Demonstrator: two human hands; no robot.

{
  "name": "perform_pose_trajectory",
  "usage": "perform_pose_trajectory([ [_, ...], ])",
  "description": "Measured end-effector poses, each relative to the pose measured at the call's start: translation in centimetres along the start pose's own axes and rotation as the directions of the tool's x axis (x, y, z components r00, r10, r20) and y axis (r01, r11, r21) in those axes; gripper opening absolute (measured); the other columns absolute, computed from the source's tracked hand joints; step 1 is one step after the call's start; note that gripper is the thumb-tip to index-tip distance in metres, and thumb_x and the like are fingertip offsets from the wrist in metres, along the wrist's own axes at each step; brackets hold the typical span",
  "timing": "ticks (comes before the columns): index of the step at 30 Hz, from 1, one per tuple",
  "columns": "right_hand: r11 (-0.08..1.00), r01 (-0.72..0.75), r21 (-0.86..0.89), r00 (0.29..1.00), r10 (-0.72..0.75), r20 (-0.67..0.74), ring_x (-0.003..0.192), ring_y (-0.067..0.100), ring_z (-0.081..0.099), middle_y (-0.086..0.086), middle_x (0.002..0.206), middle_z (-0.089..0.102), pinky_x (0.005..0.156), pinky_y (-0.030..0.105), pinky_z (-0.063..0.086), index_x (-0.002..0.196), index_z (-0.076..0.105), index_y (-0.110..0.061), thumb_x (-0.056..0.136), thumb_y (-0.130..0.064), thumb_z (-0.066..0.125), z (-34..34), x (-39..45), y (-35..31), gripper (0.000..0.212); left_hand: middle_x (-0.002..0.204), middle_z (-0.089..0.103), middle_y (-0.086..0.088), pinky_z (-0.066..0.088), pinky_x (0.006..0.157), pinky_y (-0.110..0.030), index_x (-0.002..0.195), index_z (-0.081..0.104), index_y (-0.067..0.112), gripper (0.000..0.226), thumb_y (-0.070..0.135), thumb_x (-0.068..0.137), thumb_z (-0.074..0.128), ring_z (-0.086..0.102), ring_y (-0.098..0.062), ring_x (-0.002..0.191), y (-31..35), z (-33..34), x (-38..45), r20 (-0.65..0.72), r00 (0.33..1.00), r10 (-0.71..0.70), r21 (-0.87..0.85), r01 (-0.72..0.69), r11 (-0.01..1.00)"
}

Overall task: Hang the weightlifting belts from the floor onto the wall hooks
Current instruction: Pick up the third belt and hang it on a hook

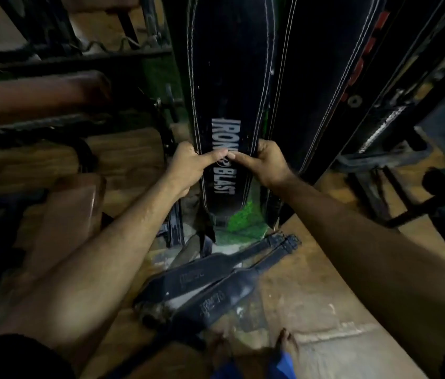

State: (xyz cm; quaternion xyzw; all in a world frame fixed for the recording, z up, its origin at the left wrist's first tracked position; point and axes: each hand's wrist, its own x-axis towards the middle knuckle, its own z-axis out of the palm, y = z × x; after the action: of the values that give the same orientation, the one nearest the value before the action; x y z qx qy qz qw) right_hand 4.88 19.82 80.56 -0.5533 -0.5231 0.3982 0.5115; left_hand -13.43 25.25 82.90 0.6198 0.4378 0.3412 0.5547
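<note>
Both hands clamped on hanging black belt [229,110], "IRON BLAST" lettering: left hand [188,166] gripping left edge, right hand [267,162] gripping right edge, thumbs meeting across face. Second belt [325,77] hanging just beside. Two more belts [215,280] lying on floor [325,296] below. Hook out of view; seating unconfirmed. Likely risk: letting go early, belt sliding down onto floor pair.

- Hanging black belt [226,91], white stitching, "IRON BLAST" lettering, gripped at both edges.
- Left hand [191,166] on left edge, right hand [265,162] on right edge, thumbs meeting across the front.
- Second belt [317,77] hanging just beside, right.
- Two belts [215,283] lying side by side on floor [325,296].
</note>
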Motion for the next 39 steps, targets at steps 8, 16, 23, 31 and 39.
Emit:
perform_pose_trajectory([
  [8, 0.996, -0.042, -0.078, 0.997, 0.047, 0.062, 0.107, 0.021, 0.074, 0.011, 0.111, 0.076, 0.096, 0.042, 0.059, 0.108, 0.075, -0.003, 0.090, -0.017, 0.076, 0.5, -2.2, 9.4, 0.022, 0.110, 0.077, -0.008, 0.056, 0.097, -0.036, 0.108, 0.075, 0.004, 0.049, 0.034, 0.071, 0.087, 0.073, -0.014, 0.103, -9.2, 1.5, 0.2, 0.051, 0.991, -0.123, 0.052, 0.120, 0.991],
  [16, 0.969, -0.091, -0.230, 0.993, 0.105, 0.049, 0.110, 0.007, 0.071, 0.000, 0.117, 0.076, 0.097, 0.036, 0.058, 0.116, 0.076, -0.012, 0.087, -0.033, 0.078, 1.1, -2.8, 16.8, 0.035, 0.106, 0.077, 0.000, 0.058, 0.091, -0.028, 0.099, 0.077, 0.021, 0.020, 0.016, 0.080, 0.083, 0.073, -0.008, 0.098, -16.4, 2.9, 1.1, 0.086, 0.986, -0.145, 0.076, 0.138, 0.987],
  [23, 0.883, -0.186, -0.431, 0.973, 0.227, 0.046, 0.084, 0.012, 0.075, 0.002, 0.089, 0.080, 0.071, 0.042, 0.060, 0.086, 0.079, -0.009, 0.085, -0.052, 0.074, 2.0, -4.4, 24.9, 0.043, 0.113, 0.072, -0.001, 0.055, 0.096, -0.033, 0.114, 0.069, 0.027, 0.036, 0.009, 0.085, 0.077, 0.070, -0.010, 0.101, -25.2, 5.6, -0.8, 0.082, 0.975, -0.209, 0.074, 0.203, 0.976],
  [31, 0.872, -0.224, -0.435, 0.963, 0.266, 0.038, 0.052, 0.016, 0.043, 0.022, 0.057, 0.050, 0.052, 0.040, 0.040, 0.059, 0.053, -0.002, 0.091, -0.045, 0.070, 2.6, -7.4, 29.4, 0.056, 0.091, 0.066, -0.005, 0.048, 0.073, -0.039, 0.085, 0.066, 0.014, 0.063, 0.069, 0.060, 0.084, 0.057, -0.017, 0.078, -38.9, 7.0, 0.1, 0.082, 0.924, -0.375, 0.175, 0.357, 0.918],
  [39, 0.776, -0.456, -0.436, 0.883, 0.457, -0.109, 0.073, 0.024, 0.064, -0.004, 0.064, 0.062, 0.063, 0.024, 0.033, 0.063, 0.064, -0.026, 0.086, -0.065, 0.064, 4.1, -10.9, 32.1, 0.044, 0.097, 0.073, -0.014, 0.046, 0.069, -0.030, 0.102, 0.072, -0.003, 0.039, 0.034, 0.089, 0.073, 0.066, -0.024, 0.086, -36.3, 11.6, -5.9, -0.141, 0.870, -0.472, 0.342, 0.490, 0.802],
])
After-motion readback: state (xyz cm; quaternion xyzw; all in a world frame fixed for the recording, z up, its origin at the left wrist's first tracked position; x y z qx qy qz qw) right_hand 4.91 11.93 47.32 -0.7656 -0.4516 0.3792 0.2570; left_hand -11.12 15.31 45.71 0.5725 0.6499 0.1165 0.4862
